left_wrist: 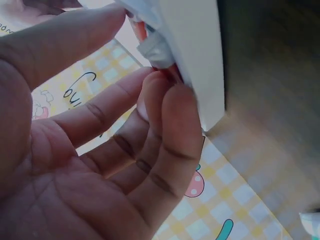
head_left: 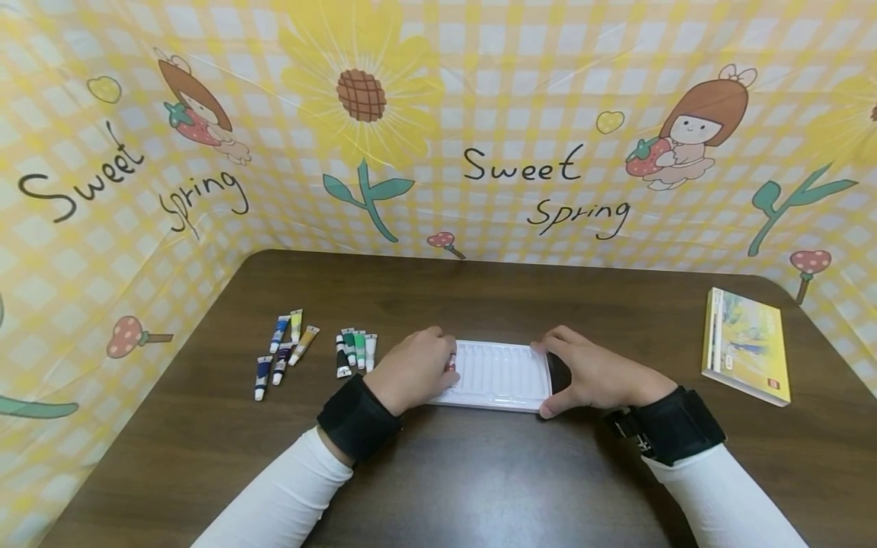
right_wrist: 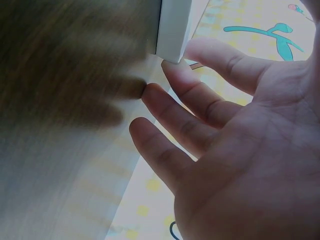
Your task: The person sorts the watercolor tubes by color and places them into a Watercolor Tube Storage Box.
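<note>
A white plastic tray [head_left: 503, 373] with ridged slots lies on the table between the two hands. At its left end my left hand [head_left: 416, 369] pinches a red paint tube [head_left: 451, 361], mostly covered by the fingers. The left wrist view shows the tube's pale cap [left_wrist: 156, 51] by the curled fingertips, against the tray's white side [left_wrist: 202, 60]. My right hand [head_left: 592, 371] spans the tray's right end, thumb at the near corner and fingers at the far one. From the right wrist view, fingertips touch the tray's corner [right_wrist: 172, 35] while the other fingers stay apart from it.
Several blue, purple and yellow paint tubes [head_left: 280, 361] lie at the left. Black, green and white tubes [head_left: 360, 348] stand in a row beside my left hand. A yellow-covered box or book [head_left: 747, 342] sits at the right. A checked cloth [head_left: 479, 91] surrounds the wooden table [head_left: 479, 472].
</note>
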The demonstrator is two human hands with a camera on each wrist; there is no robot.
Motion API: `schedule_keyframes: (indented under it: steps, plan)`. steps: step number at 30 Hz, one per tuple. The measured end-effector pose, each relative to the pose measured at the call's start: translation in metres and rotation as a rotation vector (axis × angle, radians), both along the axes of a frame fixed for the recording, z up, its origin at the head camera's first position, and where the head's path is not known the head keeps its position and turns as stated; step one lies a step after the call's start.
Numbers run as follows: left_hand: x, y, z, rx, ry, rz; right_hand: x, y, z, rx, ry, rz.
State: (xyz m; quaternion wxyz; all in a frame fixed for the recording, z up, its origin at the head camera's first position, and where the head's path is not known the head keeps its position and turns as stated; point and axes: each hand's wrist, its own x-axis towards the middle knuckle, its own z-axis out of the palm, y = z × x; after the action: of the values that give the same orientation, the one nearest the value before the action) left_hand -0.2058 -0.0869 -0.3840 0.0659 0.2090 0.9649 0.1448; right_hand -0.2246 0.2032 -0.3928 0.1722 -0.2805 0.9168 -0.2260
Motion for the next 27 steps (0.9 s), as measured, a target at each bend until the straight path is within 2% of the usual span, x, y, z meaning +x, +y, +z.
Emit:
schedule_keyframes:
  steps: [11, 19, 27]
  plan:
    - [0.0025, 0.0042, -0.0006, 0.005, 0.006, 0.048, -0.0005, 0.0006, -0.0008, -0.003, 0.001, 0.002]
    - [0.0025, 0.0050, -0.0012, 0.000, 0.009, 0.053, -0.0009, 0.0010, -0.0012, -0.004, -0.002, 0.004]
    - [0.0037, 0.0042, -0.0004, 0.002, 0.027, 0.032, -0.0007, 0.0010, -0.0010, 0.002, 0.005, 0.010]
